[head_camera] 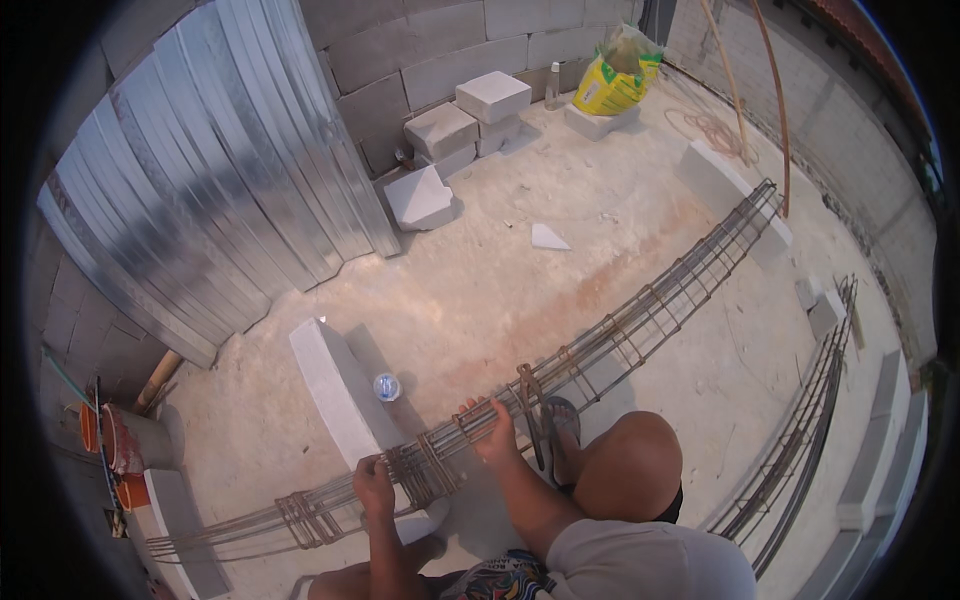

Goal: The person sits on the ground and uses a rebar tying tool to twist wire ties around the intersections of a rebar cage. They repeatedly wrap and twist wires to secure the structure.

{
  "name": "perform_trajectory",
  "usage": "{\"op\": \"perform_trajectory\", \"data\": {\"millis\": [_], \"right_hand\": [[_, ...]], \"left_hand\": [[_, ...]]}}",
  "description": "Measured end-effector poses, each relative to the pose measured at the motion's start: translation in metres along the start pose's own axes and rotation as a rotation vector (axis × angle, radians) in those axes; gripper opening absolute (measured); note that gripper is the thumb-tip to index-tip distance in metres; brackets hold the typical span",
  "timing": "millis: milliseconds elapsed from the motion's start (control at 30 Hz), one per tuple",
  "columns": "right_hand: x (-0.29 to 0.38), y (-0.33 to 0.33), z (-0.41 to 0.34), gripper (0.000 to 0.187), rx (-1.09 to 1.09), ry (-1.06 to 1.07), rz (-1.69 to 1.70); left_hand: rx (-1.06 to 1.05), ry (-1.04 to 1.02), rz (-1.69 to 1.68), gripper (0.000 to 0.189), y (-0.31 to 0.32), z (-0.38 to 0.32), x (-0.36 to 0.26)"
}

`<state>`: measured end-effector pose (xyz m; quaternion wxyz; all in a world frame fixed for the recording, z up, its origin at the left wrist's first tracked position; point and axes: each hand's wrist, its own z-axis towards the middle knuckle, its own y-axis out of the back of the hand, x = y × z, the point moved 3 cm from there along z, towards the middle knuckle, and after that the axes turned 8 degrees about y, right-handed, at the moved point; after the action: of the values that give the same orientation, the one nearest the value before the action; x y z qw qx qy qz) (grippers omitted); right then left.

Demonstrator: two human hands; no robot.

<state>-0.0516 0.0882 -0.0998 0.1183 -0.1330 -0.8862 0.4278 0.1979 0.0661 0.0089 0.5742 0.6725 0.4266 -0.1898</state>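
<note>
A long rebar cage (645, 319) of steel bars and square stirrups lies across in front of me, over white concrete blocks. My left hand (374, 487) has its fingers on the bars, just left of a tight bunch of stirrups (420, 469). To the right of that bunch, my right hand (491, 433) holds a stirrup at the cage, with its fingers around the far side. Steel pincers (536, 420) with dark handles hang on the bars beside my right hand. Another group of stirrups (307, 519) sits farther left along the bars.
A lightweight concrete block (337, 390) and a plastic cup (388, 387) stand ahead. Corrugated metal sheets (217, 165) lean on the wall. A second rebar cage (795, 420) lies right. Farther off are stacked blocks (442, 131) and a yellow bag (611, 82). Buckets (127, 442) stand left.
</note>
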Motion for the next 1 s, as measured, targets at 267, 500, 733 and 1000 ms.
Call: {"op": "perform_trajectory", "data": {"millis": [267,500,733,1000], "right_hand": [[-0.003,-0.008,-0.001,0.031,0.039,-0.030,0.001],[0.003,-0.019,-0.011,0.043,-0.056,-0.007,-0.124],[0.001,-0.030,-0.023,0.055,-0.063,0.018,-0.246],[0.000,-0.037,-0.028,0.069,-0.113,0.047,-0.268]], "left_hand": [[0.000,-0.058,-0.059,0.025,0.003,0.000,-0.018],[-0.038,0.034,0.025,0.031,0.016,0.011,-0.007],[-0.007,-0.035,0.245,0.039,0.047,0.009,-0.001],[0.485,-0.360,1.082,0.120,0.025,-0.019,-0.025]]}}
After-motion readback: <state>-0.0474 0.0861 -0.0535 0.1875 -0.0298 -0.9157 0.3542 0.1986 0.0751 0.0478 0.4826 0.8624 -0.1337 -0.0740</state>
